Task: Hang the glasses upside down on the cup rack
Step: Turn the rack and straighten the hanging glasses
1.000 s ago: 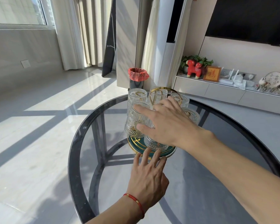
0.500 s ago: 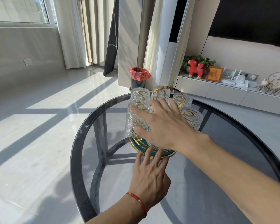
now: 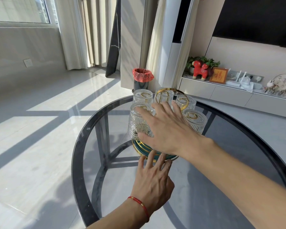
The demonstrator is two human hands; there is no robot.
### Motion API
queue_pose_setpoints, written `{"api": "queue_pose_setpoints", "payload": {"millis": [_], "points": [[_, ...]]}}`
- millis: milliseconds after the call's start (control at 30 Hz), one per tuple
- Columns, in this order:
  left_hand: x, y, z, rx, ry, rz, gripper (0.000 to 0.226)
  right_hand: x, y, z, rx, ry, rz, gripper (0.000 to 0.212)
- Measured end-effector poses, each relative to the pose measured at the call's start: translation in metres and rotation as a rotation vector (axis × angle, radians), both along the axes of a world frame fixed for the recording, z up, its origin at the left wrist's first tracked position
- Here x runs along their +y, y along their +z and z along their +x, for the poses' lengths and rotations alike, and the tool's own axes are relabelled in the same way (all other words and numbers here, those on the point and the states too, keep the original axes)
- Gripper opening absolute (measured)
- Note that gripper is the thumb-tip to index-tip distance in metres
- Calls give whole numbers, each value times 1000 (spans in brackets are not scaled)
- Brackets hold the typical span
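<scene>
The cup rack has a green and gold round base (image 3: 138, 147) and a gold ring handle (image 3: 177, 91). It stands on a round glass table (image 3: 76, 154). Several ribbed clear glasses hang upside down on it, among them a front-left glass (image 3: 138, 123), a back-left glass (image 3: 142, 98) and a front-right glass (image 3: 196, 121). My right hand (image 3: 168, 129) lies spread over the near side of the rack, thumb against the front-left glass, hiding whatever is under the palm. My left hand (image 3: 153, 179) is flat, fingertips on the base's near rim.
The table's dark rim curves close on the left and right. Beyond it on the floor stands a bin with a red bag (image 3: 142, 78). A low white cabinet (image 3: 229, 96) with ornaments runs along the right wall. The sunlit floor lies to the left.
My right hand has sunk a little and now covers the near glass that showed below it. My left hand's fingertips stay at the base's rim.
</scene>
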State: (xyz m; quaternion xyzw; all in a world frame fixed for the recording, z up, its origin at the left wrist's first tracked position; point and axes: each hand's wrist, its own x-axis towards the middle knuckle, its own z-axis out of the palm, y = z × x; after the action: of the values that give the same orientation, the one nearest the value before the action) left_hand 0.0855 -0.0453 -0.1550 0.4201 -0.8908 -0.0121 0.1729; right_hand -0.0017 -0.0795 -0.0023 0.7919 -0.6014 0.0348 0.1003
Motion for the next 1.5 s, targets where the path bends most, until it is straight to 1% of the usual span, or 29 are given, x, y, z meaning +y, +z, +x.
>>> {"api": "queue_pose_setpoints", "payload": {"millis": [233, 333, 433, 500, 567, 667, 767, 867, 1000, 1167, 1367, 1500], "points": [[0, 1, 1, 8, 4, 1, 54, 4, 1, -3, -8, -9, 28, 71], [0, 0, 0, 0, 6, 3, 52, 10, 7, -12, -74, 0, 7, 72], [-1, -2, 0, -6, 7, 7, 50, 21, 10, -33, -242, 3, -99, 63], [-1, -3, 1, -10, 6, 0, 50, 31, 6, -47, -359, -5, -223, 51], [-1, -4, 1, -5, 7, -4, 49, 42, -2, -57, -419, 13, -338, 43], [-1, -4, 0, -4, 12, -2, 50, 53, -15, -62, -355, 79, -374, 43], [-1, -5, -1, -19, 13, 0, 51, 54, -22, -63, -261, 76, -282, 56], [0, -4, 1, -26, 9, 0, 49, 51, -27, -64, -261, 30, -200, 63], [-1, -4, 0, -45, 7, 0, 44, 49, -34, -65, -326, 44, -144, 62], [1, -5, -1, -57, 2, -13, 40, 49, -32, -65, -378, 48, -143, 60], [1, -6, 0, -32, 8, -40, 38, 55, -29, -64, -415, 90, -214, 51], [2, -6, 0, -29, 11, -49, 39, 56, -27, -62, -387, 128, -262, 46]]}}
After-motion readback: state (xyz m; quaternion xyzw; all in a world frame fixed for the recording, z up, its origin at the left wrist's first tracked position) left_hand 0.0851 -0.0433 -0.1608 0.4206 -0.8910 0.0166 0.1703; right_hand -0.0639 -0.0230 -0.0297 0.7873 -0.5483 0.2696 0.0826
